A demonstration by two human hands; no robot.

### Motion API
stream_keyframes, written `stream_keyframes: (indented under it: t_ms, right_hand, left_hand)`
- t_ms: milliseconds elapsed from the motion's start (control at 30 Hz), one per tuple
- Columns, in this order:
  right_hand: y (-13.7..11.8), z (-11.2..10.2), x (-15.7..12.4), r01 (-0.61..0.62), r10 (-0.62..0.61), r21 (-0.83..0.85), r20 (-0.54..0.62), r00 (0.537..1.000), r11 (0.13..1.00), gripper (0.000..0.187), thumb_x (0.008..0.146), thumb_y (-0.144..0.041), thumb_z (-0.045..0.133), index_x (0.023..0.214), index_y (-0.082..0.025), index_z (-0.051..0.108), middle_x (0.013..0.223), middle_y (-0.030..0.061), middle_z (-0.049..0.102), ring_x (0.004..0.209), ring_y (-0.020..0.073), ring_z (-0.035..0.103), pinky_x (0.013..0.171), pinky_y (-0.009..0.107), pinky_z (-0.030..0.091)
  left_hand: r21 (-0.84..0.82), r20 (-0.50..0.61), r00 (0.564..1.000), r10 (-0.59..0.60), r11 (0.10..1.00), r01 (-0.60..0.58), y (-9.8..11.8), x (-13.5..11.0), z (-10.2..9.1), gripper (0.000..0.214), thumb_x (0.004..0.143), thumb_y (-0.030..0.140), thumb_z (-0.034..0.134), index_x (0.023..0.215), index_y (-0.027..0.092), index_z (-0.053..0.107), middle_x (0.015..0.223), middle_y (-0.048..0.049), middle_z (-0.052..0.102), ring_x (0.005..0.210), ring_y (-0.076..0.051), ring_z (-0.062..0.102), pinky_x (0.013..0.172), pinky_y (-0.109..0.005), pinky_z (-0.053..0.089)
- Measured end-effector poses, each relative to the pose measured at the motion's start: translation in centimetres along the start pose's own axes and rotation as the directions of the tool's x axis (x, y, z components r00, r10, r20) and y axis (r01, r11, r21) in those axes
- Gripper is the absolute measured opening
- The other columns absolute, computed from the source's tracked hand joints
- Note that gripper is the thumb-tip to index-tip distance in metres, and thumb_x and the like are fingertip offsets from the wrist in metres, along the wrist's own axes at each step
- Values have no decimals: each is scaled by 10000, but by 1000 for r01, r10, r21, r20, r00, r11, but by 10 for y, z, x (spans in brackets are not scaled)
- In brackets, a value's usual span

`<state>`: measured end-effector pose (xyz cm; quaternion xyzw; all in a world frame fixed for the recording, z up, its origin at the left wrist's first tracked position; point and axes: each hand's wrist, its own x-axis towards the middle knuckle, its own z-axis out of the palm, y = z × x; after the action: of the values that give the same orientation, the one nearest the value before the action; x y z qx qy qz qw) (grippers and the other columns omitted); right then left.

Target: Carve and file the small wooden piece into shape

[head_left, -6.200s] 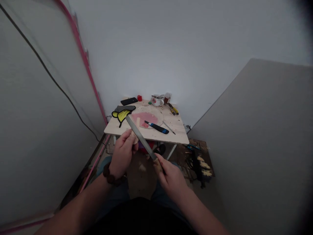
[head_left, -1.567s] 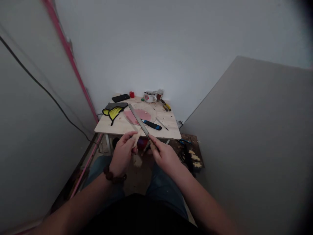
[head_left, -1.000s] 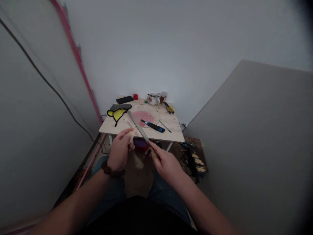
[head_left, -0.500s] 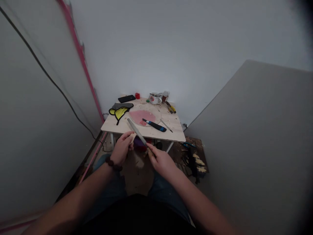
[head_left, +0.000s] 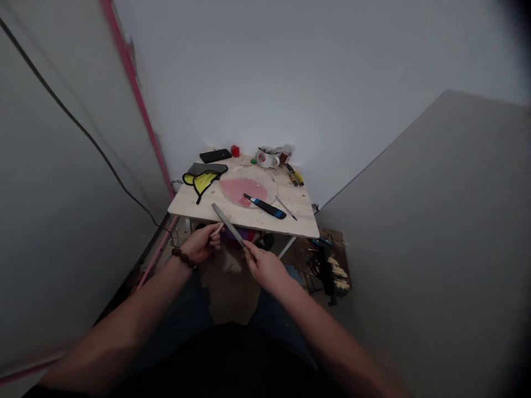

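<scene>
My left hand, a dark bead bracelet on its wrist, is closed around a small pale wooden piece. My right hand grips the handle end of a long grey metal file. The file's blade slants up and left and lies across the wooden piece. Both hands hang in front of the near edge of a small wooden table, above my knees.
On the table lie a black-and-blue handled tool, a round board with a pink patch, a yellow-and-black cloth, a phone, a mug and a thin metal rod. Walls stand close on both sides. Dark tools clutter the floor.
Both hands have moved farther from me toward the table edge, and the file has slid back and forth over the wooden piece. The view has shifted slightly.
</scene>
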<state>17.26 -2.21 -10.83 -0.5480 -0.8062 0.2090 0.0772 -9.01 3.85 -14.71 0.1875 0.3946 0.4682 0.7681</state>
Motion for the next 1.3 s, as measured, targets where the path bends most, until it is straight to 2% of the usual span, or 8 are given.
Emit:
stream_keyframes:
  t_ms: [133,333,633,700,867,933,1167,1300]
  right_hand:
    - [5,-3,-13,13,-13,-14,2,1000,1000,587,1193,-321,541,1778,-289,580,1441,125,856,1210,307,858,1059,390,660]
    - [25,-11,-49,19,-19,22,-1,1000,1000,557,1200,-313,507,1742,-254,617,1438,134,856,1216,308,862,1039,408,686]
    - [-19,-27,54,21,-18,-126,23,1000,992,540,1231,-335,516,1759,-263,599,1415,131,867,1229,305,858,1079,389,653]
    - [-12,-27,41,20,-16,-107,37,999,994,549,1223,-319,525,1765,-269,590,1452,124,853,1243,298,854,1087,388,653]
    - [31,-21,-37,37,-37,-12,1,999,999,560,1186,-281,526,1736,-255,629,1464,134,845,1220,304,864,1066,417,686]
    - [36,-21,-45,53,-53,-5,-1,999,999,554,1183,-287,533,1725,-248,641,1453,137,850,1225,312,863,1064,425,691]
    - [-9,-27,49,13,-12,-84,23,1000,996,548,1218,-302,537,1762,-267,600,1464,127,847,1288,314,842,1128,423,650]
    - [-6,-23,25,40,-40,-38,24,999,998,553,1196,-291,563,1746,-273,617,1470,116,846,1293,303,840,1134,409,651]
  left_hand:
    - [-16,-10,993,-116,993,116,8,6,-4,162,989,251,754,910,197,623,593,132,336,418,-60,273,462,-199,330]
    - [-60,-27,990,-136,989,135,6,5,-3,157,998,237,719,877,188,631,580,130,321,419,-52,256,467,-193,330]
    - [-28,-58,996,-63,998,62,2,1,5,206,997,269,743,837,192,639,564,116,334,421,-55,248,453,-190,309]
    - [-33,-73,997,-39,999,36,-1,2,5,197,1002,268,735,846,192,642,565,115,338,423,-56,243,453,-189,315]
    - [-46,-93,995,-28,999,24,-6,7,-1,197,1021,283,730,863,181,671,566,112,339,428,-61,245,447,-194,325]
    - [-39,-90,995,-39,999,36,-7,7,-3,202,1021,286,735,860,180,676,571,113,337,427,-61,248,449,-199,339]
    - [-15,-84,996,-10,1000,9,-3,3,3,196,978,290,764,844,180,676,577,114,341,427,-56,253,453,-199,333]
    - [-35,-112,993,31,999,-35,-6,4,6,213,958,300,778,828,187,652,567,115,344,427,-56,253,450,-195,316]
